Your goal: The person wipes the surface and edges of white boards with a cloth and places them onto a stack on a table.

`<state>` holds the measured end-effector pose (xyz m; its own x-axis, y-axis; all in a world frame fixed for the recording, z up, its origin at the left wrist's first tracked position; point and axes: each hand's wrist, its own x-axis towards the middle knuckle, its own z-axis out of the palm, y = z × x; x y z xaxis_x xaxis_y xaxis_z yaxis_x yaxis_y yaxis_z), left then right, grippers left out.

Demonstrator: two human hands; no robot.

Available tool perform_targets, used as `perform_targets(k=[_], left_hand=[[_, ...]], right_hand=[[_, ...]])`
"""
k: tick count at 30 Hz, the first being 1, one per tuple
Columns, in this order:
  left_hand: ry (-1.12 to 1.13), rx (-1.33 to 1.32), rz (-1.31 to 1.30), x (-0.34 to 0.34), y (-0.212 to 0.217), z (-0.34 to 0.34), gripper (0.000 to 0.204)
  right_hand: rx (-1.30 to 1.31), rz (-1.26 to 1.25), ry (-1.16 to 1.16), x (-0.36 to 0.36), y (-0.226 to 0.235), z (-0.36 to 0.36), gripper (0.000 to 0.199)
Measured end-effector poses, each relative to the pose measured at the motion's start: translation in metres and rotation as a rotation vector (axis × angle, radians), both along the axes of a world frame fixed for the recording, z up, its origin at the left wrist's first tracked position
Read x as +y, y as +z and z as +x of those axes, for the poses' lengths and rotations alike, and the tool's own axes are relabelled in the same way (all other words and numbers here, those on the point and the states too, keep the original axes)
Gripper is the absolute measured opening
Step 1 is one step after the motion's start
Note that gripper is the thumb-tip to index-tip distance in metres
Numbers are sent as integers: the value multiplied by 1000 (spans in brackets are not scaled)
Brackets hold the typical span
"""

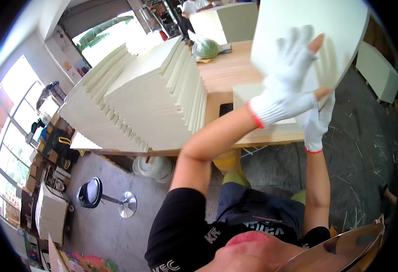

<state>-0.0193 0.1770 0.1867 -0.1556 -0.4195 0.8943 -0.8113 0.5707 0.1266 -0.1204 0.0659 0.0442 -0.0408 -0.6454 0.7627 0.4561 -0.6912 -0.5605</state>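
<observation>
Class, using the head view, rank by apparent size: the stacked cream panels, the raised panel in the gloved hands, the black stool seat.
1. stacked cream panels
2. raised panel, though nearness to the camera enlarges it
3. black stool seat

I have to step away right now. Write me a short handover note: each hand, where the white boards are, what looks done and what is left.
Left hand: gloved, fingers spread flat against the face of the raised white board, steadying it.
Right hand: gloved, gripping that board's lower edge from behind; partly hidden.
The board is tilted up above the wooden table, not lying down.
Done: two tall fanned stacks of white boards stand on the table's left side.
A smaller flat pile lies under the hands at the table's near edge.
Left: the raised board is not yet set on any pile. How many boards remain cannot be told.
</observation>
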Motion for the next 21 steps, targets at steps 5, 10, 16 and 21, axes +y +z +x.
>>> perform_targets(k=[5,10,16,21], left_hand=[[334,68,-46,54,3,129,94],[22,743,413,129,33,173,72],[-53,767,0,229,64,222,48],[100,806,-225,281,94,330,26]], right_hand=[[-165,91,101,42,68,3,56],[-182,213,354,58,116,25,53],[124,-542,159,59,176,139,40],[56,-152,926,108,247,285,44]])
